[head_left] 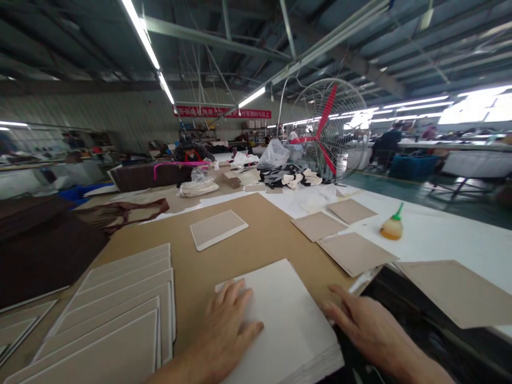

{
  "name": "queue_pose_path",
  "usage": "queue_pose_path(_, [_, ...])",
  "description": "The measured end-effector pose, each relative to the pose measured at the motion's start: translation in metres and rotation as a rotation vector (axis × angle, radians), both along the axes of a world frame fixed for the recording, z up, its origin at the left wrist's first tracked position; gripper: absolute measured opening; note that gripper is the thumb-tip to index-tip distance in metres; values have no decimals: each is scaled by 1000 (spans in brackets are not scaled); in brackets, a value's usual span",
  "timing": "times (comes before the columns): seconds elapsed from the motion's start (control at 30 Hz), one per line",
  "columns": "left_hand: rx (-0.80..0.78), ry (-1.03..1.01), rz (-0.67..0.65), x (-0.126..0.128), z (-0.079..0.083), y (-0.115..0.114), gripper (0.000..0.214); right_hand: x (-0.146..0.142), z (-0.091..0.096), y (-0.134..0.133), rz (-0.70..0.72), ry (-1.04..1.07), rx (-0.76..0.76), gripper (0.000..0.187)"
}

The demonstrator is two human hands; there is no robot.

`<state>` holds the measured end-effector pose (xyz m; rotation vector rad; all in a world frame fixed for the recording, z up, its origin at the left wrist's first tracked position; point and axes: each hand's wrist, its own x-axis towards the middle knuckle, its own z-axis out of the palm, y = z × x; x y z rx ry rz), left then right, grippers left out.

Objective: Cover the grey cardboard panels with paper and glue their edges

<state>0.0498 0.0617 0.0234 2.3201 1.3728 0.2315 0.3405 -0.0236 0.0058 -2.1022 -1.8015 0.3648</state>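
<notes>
A stack of white boards or sheets (286, 312) lies in front of me at the table's near edge. My left hand (228, 328) rests on its left side, fingers spread and thumb apart. My right hand (366, 325) is beside the stack's right edge, with the fingers apart and nothing visible in them; whether the fingertips touch the edge is unclear. Beyond the stack, a single beige panel with a white border (219, 228) lies on the brown board (264, 224). Overlapping bordered panels (116, 320) fan out to the left of my left hand.
Several beige panels (356, 250) lie on the white tabletop (440, 234) at the right. A glue bottle with a green nozzle (392, 226) stands behind them. Dark brown material (44, 245) is piled at left. A large fan with red blades (324, 133) stands beyond the table.
</notes>
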Motion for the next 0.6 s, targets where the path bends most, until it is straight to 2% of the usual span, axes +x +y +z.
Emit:
queue_pose_path(0.07, [15, 174, -75, 9, 4, -10, 65, 25, 12, 27, 7, -77, 64, 48])
queue_pose_path(0.17, [34, 243, -107, 18, 2, -17, 70, 71, 22, 79, -9, -174, 100, 37])
queue_pose_path(0.27, [107, 249, -136, 18, -13, -16, 67, 119, 23, 134, -40, -261, 88, 30])
queue_pose_path(0.37, [277, 252, -174, 9, -36, -11, 64, 157, 16, 178, -25, -344, 40, 33])
queue_pose_path(0.5, [597, 231, -247, -7, -64, -2, 63, 178, 3, 220, 108, -435, -56, 40])
queue_pose_path(0.6, [772, 251, -279, -14, -76, 3, 65, 180, -5, 243, 203, -476, -143, 38])
